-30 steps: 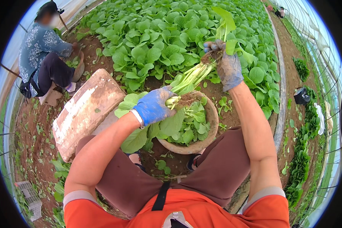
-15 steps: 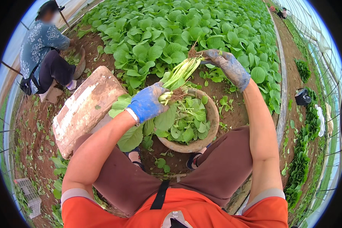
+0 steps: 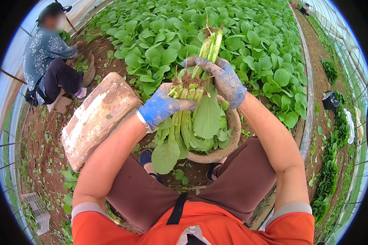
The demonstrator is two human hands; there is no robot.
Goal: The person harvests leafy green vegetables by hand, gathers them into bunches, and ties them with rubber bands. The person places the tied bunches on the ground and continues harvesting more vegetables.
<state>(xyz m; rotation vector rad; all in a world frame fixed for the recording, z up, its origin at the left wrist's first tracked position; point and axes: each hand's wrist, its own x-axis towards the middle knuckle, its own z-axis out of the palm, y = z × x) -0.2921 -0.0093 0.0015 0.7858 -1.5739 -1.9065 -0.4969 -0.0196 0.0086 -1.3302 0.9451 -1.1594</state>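
Observation:
My left hand [image 3: 161, 107], in a blue glove, is closed around a bunch of leafy greens [image 3: 184, 130]. Its pale root ends point up and its broad leaves hang over the near side of a round basin. My right hand [image 3: 225, 83], in a soiled grey-blue glove, grips a second bunch of stems [image 3: 212, 45] with stringy roots at the top. Both hands are close together, and the two bunches touch or overlap between them. Below, the basin [image 3: 234, 128] holds loose green leaves, partly covered by the hanging bunch.
A dirty white foam block [image 3: 100, 116] lies left of my knee. A dense bed of greens [image 3: 171, 36] fills the far side. At far left a person [image 3: 49, 57] squats beside another basin. A plastic crate [image 3: 37, 212] sits lower left; a black bag [image 3: 330, 101] is at right.
My right hand has moved left and nearer, from the root ends down onto the stems. Those stems now stand more upright, and the left bunch has swung leaves-down toward me.

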